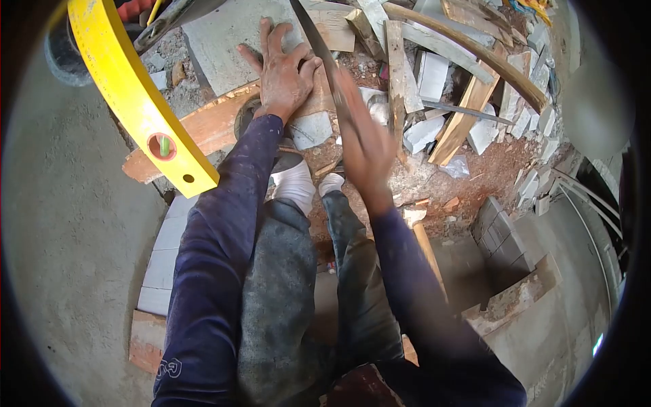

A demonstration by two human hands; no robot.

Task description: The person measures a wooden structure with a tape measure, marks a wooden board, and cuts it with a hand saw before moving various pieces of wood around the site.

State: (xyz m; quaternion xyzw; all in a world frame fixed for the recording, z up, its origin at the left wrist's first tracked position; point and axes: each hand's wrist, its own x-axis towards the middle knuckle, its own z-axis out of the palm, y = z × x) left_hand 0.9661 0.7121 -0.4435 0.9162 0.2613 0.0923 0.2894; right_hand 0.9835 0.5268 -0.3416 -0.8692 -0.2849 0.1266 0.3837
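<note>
Room lies over the concrete [61,203]; the yellow level [125,88] (slanting) and scrap wood [449,144] obstruct.

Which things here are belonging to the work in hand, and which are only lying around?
In use, by the look of it:
- long dark blade, in the blurred right hand
- reddish plank, by the spread left hand

Apparently just lying about:
- yellow spirit level
- curved wooden pole
- broken pale pieces
- clear plastic scrap

Glossy yellow level [129,88], rough matt concrete [68,197], splintery wood plank [196,129], dusty cloth trousers [278,292].
</note>
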